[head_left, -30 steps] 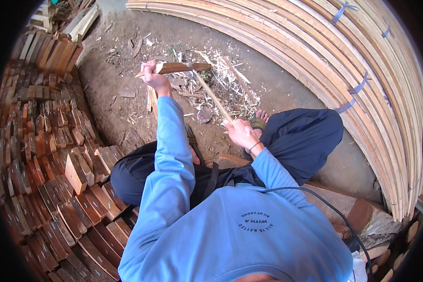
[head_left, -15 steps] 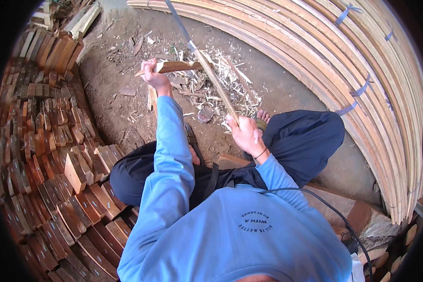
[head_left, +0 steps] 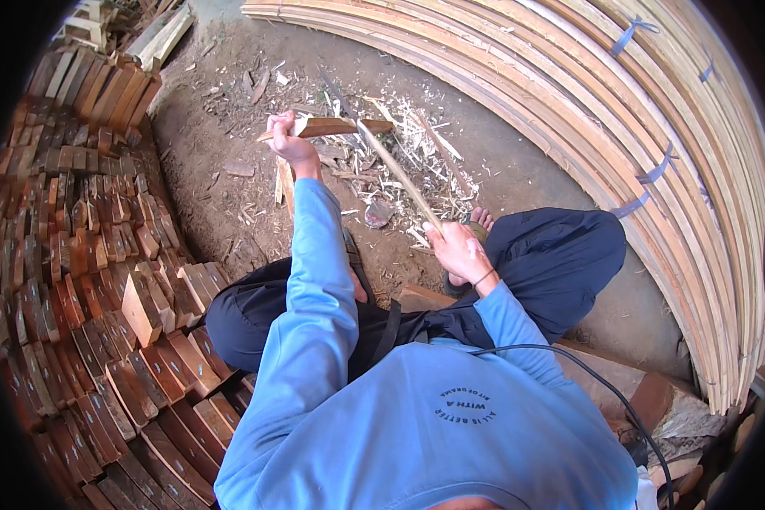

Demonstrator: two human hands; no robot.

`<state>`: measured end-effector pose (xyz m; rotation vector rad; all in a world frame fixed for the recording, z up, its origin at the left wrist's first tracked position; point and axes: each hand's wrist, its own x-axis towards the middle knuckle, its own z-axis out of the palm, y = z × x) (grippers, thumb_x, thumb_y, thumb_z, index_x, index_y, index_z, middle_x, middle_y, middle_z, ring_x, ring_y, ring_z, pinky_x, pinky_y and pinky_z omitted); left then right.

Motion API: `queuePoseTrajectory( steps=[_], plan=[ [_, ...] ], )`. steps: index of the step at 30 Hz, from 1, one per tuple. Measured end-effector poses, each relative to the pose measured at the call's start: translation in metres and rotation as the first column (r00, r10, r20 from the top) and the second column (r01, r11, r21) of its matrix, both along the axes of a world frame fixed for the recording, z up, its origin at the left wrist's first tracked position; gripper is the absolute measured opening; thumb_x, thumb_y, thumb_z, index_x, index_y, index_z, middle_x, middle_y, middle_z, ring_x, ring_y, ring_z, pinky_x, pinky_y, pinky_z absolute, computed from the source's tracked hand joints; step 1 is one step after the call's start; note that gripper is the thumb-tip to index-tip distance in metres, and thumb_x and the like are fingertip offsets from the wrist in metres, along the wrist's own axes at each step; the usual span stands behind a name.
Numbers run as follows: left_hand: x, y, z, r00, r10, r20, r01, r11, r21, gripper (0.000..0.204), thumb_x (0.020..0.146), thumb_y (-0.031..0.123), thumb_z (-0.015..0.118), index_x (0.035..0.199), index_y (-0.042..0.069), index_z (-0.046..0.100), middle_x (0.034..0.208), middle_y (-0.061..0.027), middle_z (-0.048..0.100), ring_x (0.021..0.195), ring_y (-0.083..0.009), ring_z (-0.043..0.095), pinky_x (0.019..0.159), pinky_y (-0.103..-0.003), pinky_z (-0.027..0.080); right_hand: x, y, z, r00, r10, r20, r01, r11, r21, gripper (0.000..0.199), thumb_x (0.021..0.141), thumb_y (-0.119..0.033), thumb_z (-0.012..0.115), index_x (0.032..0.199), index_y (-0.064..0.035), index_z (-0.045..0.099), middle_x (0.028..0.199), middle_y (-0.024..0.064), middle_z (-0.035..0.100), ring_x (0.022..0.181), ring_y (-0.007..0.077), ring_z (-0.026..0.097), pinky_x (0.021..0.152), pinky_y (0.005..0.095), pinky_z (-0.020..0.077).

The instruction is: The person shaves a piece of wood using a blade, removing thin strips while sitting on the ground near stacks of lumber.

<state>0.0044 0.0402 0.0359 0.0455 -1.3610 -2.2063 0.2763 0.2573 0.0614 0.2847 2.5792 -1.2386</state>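
Nearest, a blue shirt (head_left: pixel 484 450) fills the lower view, with a black cable (head_left: pixel 608 387) curving along its right side. Beyond it, dark trousers (head_left: pixel 552 272) cover two spread knees. Between and beyond the knees, the right hand (head_left: pixel 461 250) has its fingers wrapped around the pale handle of a long knife (head_left: pixel 402 176), which slants away to the upper left. Farther out, the left hand (head_left: pixel 292 143) has its fingers closed on the left end of a billet (head_left: pixel 331 127), which lies roughly crosswise over the ground (head_left: pixel 204 157). The knife crosses the billet toward its right part; whether the two touch cannot be told. Shavings (head_left: pixel 438 157) are scattered around and beyond the billet's right end. Stacked blocks (head_left: pixel 140 310) line the left side; long planks (head_left: pixel 569 110), bound with blue ties (head_left: pixel 631 36), curve across the upper right.
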Motion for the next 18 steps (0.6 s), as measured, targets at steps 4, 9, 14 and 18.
queuePoseTrajectory(
  steps=[4,9,14,18],
  plan=[
    [0.005,0.008,0.002,1.0,-0.009,0.003,0.009,1.0,-0.025,0.01,0.079,0.004,0.044,0.07,0.003,0.046,0.078,-0.007,0.049,0.08,-0.018,0.052,0.084,-0.033,0.045,0.0,-0.001,0.002,0.998,0.023,0.052,-0.022,1.0,-0.018,0.045,0.098,-0.035,0.05,0.082,0.0047,0.064,0.067,0.0265,0.059,0.067,0.0437,0.062,0.064,0.0505,0.0453],
    [0.004,0.002,0.003,1.0,0.01,0.016,-0.01,1.0,-0.022,0.012,0.08,0.004,0.044,0.068,0.001,0.045,0.08,-0.0072,0.049,0.08,-0.017,0.05,0.083,-0.032,0.044,0.001,0.001,-0.005,0.999,0.004,-0.032,-0.004,1.0,-0.001,0.052,0.101,-0.039,0.043,0.082,0.0056,0.063,0.065,0.0262,0.058,0.066,0.0443,0.061,0.064,0.0509,0.0448],
    [0.005,0.007,0.006,1.0,0.003,-0.006,-0.003,1.0,-0.021,0.01,0.078,0.003,0.045,0.068,0.0,0.046,0.078,-0.0067,0.047,0.08,-0.017,0.05,0.082,-0.031,0.045,0.004,-0.01,-0.003,0.996,-0.064,-0.056,0.068,0.995,0.073,0.064,0.103,-0.045,0.034,0.078,0.007,0.062,0.07,0.0282,0.06,0.075,0.0465,0.062,0.069,0.0523,0.0451],
    [0.007,0.003,0.005,1.0,0.002,0.008,-0.002,1.0,-0.007,0.01,0.076,0.003,0.046,0.067,0.002,0.045,0.076,-0.0061,0.046,0.077,-0.0167,0.049,0.08,-0.031,0.045,0.0,-0.001,0.0,0.993,-0.107,-0.048,0.111,0.989,0.097,0.064,0.103,-0.044,0.035,0.075,0.0068,0.062,0.074,0.0303,0.061,0.08,0.0502,0.061,0.073,0.0551,0.0454]
  ],
)
